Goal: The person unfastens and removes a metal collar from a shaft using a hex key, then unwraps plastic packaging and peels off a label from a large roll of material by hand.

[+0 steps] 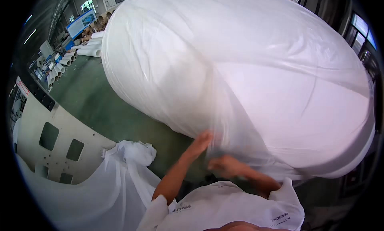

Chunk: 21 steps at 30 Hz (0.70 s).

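A huge white roll (288, 103) lies in front of me, wrapped in thin, translucent plastic film (236, 115) that hangs in folds down its near side. At the film's loose lower edge, my left hand (204, 140) has its fingers closed on the film, blurred by motion. Lower and to the right, my right hand (225, 165) is curled into a fist at the same hanging edge, also blurred. The film's edge runs between the two hands, and its part behind the right hand is partly hidden.
On the left stands a pale metal machine panel (86, 129) with square cut-outs. White sheeting (108, 191) drapes beside it, with a bunched end (138, 153). Cardboard tubes (90, 51) and a blue-and-white board (82, 23) are farther back on the green floor (92, 91).
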Available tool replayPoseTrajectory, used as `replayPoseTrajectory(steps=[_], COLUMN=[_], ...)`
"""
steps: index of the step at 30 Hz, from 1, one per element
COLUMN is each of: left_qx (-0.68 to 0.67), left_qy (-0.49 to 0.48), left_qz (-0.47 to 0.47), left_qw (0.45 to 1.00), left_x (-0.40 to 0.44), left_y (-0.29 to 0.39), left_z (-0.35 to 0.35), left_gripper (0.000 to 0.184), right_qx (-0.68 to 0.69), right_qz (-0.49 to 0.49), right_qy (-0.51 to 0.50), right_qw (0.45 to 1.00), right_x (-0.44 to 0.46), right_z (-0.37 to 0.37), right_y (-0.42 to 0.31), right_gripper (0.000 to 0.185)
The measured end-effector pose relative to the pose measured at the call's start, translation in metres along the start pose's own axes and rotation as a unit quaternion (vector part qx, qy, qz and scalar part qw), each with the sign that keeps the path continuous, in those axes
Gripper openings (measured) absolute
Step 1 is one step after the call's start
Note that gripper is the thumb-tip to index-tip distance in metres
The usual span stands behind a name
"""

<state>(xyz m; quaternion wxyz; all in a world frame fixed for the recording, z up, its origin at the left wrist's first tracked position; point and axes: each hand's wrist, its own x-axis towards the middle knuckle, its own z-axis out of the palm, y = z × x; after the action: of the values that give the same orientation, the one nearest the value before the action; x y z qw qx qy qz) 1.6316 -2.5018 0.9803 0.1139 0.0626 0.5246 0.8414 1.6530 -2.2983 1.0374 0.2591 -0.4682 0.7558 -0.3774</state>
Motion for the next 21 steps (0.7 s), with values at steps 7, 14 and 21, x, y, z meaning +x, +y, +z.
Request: replayPoseTrajectory(steps=[7,14,21], left_qx=[0.071,0.153,0.368], left_qy=[0.082,-0.239,-0.299], left_qz=[-0.007,-0.005,-0.145], left_qw=[0.994,0.959,0.869], left_x=[0.023,-0.105,-0.071], left_y=[0.084,0.075,0.153], left_z=[-0.132,-0.223,-0.417], left_gripper=[0.02,0.018,0.039], right_qx=[-0.052,-0.192,-0.098], right_qz=[0.103,0.197,0.081], right_qy=[-0.075,0.554,0.061], right_qw=[0.991,0.786,0.99], right_x=[0.125,0.351,0.537], right_z=[0.063,-0.043,0.051], right_y=[0.018,-0.078,-0.049], right_gripper=[0.015,0.061,0.022])
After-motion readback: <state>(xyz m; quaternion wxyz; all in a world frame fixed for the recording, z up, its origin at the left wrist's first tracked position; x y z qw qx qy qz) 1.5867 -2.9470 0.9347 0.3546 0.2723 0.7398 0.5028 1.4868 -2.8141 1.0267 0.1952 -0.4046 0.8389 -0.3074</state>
